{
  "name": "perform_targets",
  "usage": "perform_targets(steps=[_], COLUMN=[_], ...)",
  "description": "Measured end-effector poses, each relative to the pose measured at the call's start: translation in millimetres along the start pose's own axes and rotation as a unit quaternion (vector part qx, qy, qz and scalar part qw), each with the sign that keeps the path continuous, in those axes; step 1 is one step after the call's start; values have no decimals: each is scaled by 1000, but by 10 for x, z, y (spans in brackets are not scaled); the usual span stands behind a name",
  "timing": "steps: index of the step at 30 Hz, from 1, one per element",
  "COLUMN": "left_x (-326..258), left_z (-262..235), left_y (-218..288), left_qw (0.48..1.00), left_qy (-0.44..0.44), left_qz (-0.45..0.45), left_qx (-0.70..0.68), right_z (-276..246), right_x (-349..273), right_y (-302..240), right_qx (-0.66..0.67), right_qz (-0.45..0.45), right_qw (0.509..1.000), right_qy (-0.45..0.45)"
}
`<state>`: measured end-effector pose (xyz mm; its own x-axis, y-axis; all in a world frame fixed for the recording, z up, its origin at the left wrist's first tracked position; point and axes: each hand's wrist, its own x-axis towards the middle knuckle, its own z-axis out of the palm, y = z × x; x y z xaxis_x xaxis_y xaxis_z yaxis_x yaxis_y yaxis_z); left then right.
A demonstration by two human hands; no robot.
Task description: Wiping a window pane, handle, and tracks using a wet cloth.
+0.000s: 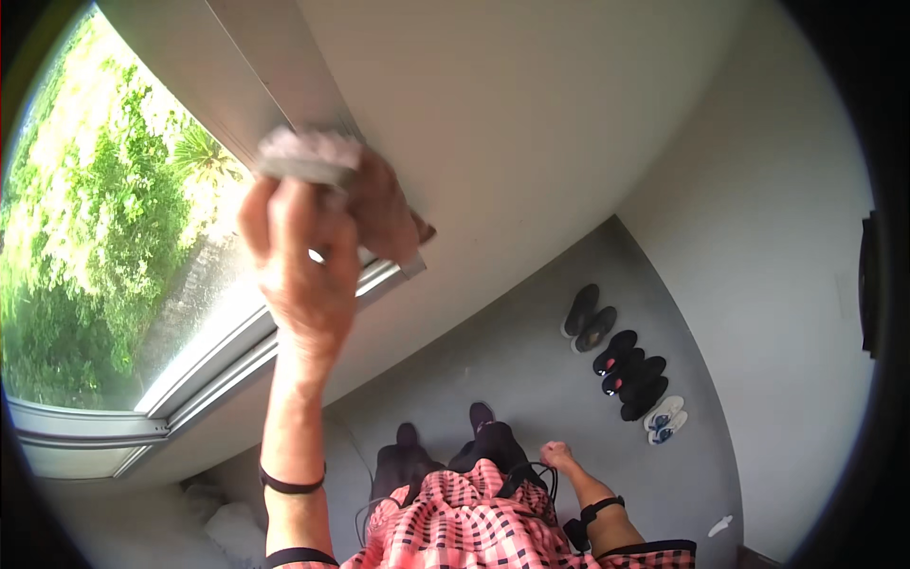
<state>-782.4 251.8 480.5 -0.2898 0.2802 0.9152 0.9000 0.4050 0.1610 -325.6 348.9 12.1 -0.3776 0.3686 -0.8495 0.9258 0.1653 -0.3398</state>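
My left hand (318,247) is raised to the window's upright frame (270,71), its fingers closed round a folded brownish-pink cloth (384,213). The cloth is blurred; a pale fold tops the fingers and a darker flap hangs to the right, over the frame and the adjoining white wall. To the left is the window glass (104,247), with green foliage behind it. Low at my right side, my right hand (556,455) hangs away from the window, its fingers curled in with nothing visible in them.
Below the glass runs a metal sill track (227,365). Several pairs of shoes stand along the right wall, including black shoes (645,398) and white flip-flops (665,420). A dark wall-mounted object (868,284) is at far right. Pale bundles (235,533) lie at lower left.
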Motion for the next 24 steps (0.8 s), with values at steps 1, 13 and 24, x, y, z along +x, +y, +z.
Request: perform_targets(steps=[1,13,24], left_x=[-139,-953,-483], left_z=[42,249,34], left_y=[23,-170,-106], left_qw=[999,984,990], left_qy=[-19,-178,-137], left_qz=[-6,-14,-37], left_qx=[29,25,-8], right_z=[10,-284,-182], right_x=[35,122,114], right_y=[-32,-635,-230], right_qx=[-2,104,157], right_qz=[-3,89,71], right_qw=[1000,990,985], right_qy=[0,-25,11])
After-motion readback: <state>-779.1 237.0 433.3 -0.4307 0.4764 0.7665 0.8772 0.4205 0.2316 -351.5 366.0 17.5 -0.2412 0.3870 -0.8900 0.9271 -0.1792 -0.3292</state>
